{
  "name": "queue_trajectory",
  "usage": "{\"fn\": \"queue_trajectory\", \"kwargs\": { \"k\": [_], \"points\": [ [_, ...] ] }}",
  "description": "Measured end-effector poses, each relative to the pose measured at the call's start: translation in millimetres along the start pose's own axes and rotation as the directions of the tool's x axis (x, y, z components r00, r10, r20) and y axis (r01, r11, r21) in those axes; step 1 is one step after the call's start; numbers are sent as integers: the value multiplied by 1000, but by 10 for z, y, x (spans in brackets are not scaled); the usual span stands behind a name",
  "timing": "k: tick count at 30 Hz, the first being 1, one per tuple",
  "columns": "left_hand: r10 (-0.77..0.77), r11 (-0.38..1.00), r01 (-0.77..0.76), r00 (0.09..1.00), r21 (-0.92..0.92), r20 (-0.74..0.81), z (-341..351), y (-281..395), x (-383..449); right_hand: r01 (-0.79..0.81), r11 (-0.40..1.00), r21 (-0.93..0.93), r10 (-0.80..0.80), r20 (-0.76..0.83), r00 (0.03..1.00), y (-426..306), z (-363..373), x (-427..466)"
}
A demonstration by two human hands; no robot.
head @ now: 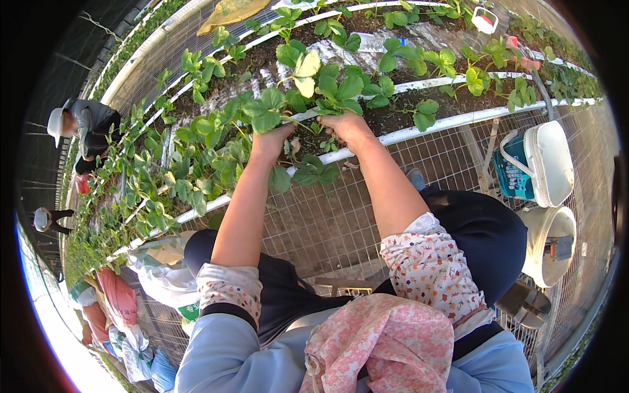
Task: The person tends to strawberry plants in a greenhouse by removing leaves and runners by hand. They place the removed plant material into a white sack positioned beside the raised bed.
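Both hands are in among strawberry plants (265, 110) on a raised soil bed edged with white pipe. My left hand (275, 140) reaches in under broad green leaves, its fingertips partly hidden by foliage and pointing right. My right hand (344, 128) is bent at the soil just inside the white pipe (393, 138), thumb and fingers near a thin stem. Small strawberry leaves (328, 145) stand between the two hands. Whether either hand grips a stem cannot be made out. Above the hands, a paler leaf (307, 69) stands upright.
At the right, a white bucket (550, 162) hangs beside a round pale bucket (545, 245). White sacks (167, 275) lie at lower left. Wire mesh (314, 231) runs below the bed. A clear plastic bottle (371, 43) lies on the bed. Two people work far left, the nearer by a red container (82, 183).
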State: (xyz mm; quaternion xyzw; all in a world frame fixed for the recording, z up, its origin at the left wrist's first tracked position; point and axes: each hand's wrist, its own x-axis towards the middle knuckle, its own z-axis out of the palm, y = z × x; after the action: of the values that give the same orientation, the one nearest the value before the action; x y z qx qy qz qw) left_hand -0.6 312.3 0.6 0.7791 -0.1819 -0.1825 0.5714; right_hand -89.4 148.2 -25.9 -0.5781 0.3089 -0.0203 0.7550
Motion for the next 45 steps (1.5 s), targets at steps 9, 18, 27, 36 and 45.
{"fn": "queue_trajectory", "kwargs": {
  "k": [9, 18, 27, 36, 45],
  "points": [
    [-95, 905, 129, 990, 405, -102, 2, 239, 286, 25, 997, 71, -33, 114, 993, -131, -71, -99],
    [-19, 650, -96, 989, 754, 143, 68, 30, 2, 4, 993, 120, -32, 234, 972, -189, -275, -256],
    [-269, 907, 241, 963, -347, -34, -403, 432, -19, 321, 446, -835, -407, 130, 904, 20, -36, -256],
    [-70, 862, -106, 944, 496, 323, -116, 415, 67, 135, 977, -163, -151, -94, 984, -847, -381, 8],
    [6, 690, -454, 783, 564, 622, 175, 616, 151, 217, 514, -830, 128, 325, 937, -1309, -766, 187]
  ]
}}
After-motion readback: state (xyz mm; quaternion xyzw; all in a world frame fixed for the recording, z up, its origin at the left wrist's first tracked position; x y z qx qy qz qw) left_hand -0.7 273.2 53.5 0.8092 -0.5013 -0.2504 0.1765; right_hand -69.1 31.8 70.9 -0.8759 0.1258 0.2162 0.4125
